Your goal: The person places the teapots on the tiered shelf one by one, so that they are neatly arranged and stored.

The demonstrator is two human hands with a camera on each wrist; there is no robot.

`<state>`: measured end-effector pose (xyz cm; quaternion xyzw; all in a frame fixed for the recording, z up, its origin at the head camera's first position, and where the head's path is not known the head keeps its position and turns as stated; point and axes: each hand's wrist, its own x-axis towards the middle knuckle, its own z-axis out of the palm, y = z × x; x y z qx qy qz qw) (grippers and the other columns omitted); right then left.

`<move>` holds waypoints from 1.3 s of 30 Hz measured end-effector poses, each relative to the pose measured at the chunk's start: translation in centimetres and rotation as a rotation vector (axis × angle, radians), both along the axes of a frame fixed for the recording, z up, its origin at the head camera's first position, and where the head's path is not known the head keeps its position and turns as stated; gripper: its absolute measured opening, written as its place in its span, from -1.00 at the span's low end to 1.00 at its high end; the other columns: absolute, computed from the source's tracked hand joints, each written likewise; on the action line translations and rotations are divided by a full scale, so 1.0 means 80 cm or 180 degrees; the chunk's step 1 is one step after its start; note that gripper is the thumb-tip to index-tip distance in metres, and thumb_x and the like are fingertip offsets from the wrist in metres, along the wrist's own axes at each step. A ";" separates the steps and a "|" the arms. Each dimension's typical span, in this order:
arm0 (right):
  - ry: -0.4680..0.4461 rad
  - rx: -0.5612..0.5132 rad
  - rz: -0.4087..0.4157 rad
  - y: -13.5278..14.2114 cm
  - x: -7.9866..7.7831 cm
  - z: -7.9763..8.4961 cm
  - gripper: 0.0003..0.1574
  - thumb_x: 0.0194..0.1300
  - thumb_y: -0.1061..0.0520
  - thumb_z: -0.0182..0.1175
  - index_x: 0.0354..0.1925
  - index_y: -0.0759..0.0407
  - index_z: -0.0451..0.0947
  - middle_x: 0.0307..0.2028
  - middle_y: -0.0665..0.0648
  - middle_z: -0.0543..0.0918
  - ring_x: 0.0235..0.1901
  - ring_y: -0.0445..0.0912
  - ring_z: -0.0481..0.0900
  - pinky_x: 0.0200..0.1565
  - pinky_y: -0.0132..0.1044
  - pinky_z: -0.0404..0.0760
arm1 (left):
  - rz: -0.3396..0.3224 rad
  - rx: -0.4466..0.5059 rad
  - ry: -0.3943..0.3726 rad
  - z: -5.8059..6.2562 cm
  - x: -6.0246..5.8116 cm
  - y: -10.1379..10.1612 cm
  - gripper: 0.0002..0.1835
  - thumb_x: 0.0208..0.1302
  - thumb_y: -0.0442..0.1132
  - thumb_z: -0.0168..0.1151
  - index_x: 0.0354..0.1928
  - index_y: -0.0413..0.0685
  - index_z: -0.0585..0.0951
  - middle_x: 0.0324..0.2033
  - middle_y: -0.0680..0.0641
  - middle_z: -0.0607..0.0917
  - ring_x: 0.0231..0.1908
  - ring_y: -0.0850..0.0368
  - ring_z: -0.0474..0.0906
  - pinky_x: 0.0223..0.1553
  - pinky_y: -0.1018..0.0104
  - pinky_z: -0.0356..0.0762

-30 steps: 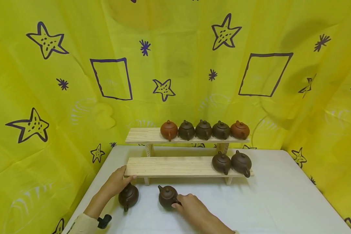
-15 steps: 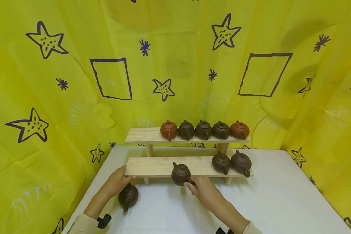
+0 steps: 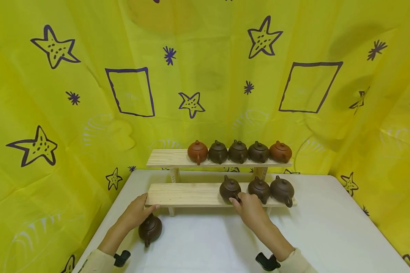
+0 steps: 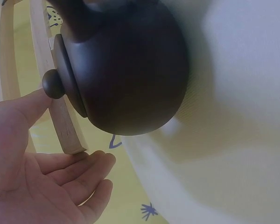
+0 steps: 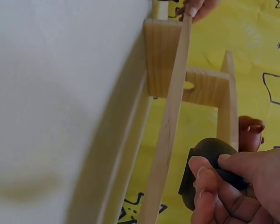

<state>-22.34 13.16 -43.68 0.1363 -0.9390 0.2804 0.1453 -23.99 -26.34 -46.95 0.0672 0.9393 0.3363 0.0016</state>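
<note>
My right hand (image 3: 251, 208) pinches the handle of a dark brown teapot (image 3: 230, 189) upright at the lower board of a wooden two-tier shelf (image 3: 184, 194). The right wrist view shows thumb and fingers on this teapot (image 5: 212, 151), and a narrow gap between its base and the board. My left hand (image 3: 134, 212) grips the lower board's left end, thumb at the front edge. Just in front of that hand, another dark brown teapot (image 3: 150, 229) stands on the white table; it fills much of the left wrist view, its lid knob (image 4: 53, 84) near my thumb.
Two dark teapots, one (image 3: 259, 189) beside the held one and another (image 3: 282, 189) at the right end, stand on the lower board. The upper board (image 3: 167, 157) carries a row of several red-brown and dark teapots. A yellow patterned curtain (image 3: 212, 76) surrounds the white table (image 3: 328, 227).
My right hand has lifted the teapot off the table and carried it rightward and back to the lower board, left of the two there. The left hand has stayed put.
</note>
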 end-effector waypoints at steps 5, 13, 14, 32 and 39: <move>0.0046 -0.0025 -0.0123 0.007 -0.008 -0.002 -0.51 0.44 0.16 0.36 -0.61 0.16 0.42 -0.69 0.04 0.40 -0.65 -0.08 0.39 -0.57 -0.25 0.37 | 0.0015 -0.0007 -0.0024 0.002 0.001 0.001 -0.19 0.52 -0.04 0.30 0.47 -0.59 0.27 0.34 -0.56 0.48 0.37 -0.49 0.42 0.34 -0.35 0.42; -0.0008 -0.0038 -0.0222 0.013 -0.015 -0.005 -0.50 0.44 0.18 0.35 -0.62 0.15 0.40 -0.69 0.04 0.41 -0.65 -0.07 0.42 -0.56 -0.21 0.40 | 0.0006 -0.0007 -0.0018 0.003 0.002 0.002 -0.20 0.52 -0.05 0.30 0.46 -0.59 0.28 0.34 -0.55 0.49 0.37 -0.47 0.43 0.34 -0.35 0.42; -0.0015 -0.0036 -0.0237 0.013 -0.015 -0.006 -0.50 0.43 0.18 0.35 -0.63 0.15 0.40 -0.69 0.05 0.41 -0.65 -0.06 0.43 -0.55 -0.19 0.42 | 0.0007 -0.0005 -0.0012 0.003 0.002 0.002 -0.20 0.52 -0.05 0.30 0.46 -0.59 0.28 0.34 -0.55 0.49 0.37 -0.48 0.43 0.34 -0.35 0.42; -0.0135 0.0052 -0.0364 0.015 -0.019 -0.005 -0.57 0.43 0.12 0.35 -0.57 0.20 0.52 -0.65 0.12 0.53 -0.61 0.03 0.55 -0.51 -0.05 0.53 | -0.0003 -0.0008 -0.0048 0.003 0.001 0.001 -0.16 0.53 -0.02 0.29 0.48 -0.60 0.25 0.36 -0.58 0.45 0.39 -0.50 0.38 0.36 -0.36 0.39; -0.0160 0.0053 -0.0406 0.014 -0.020 -0.006 -0.57 0.41 0.07 0.38 -0.56 0.20 0.54 -0.64 0.14 0.55 -0.61 0.02 0.55 -0.52 -0.08 0.51 | 0.0011 -0.0025 -0.0043 0.001 -0.001 -0.001 -0.17 0.51 -0.03 0.31 0.46 -0.61 0.27 0.34 -0.58 0.47 0.38 -0.49 0.41 0.35 -0.35 0.40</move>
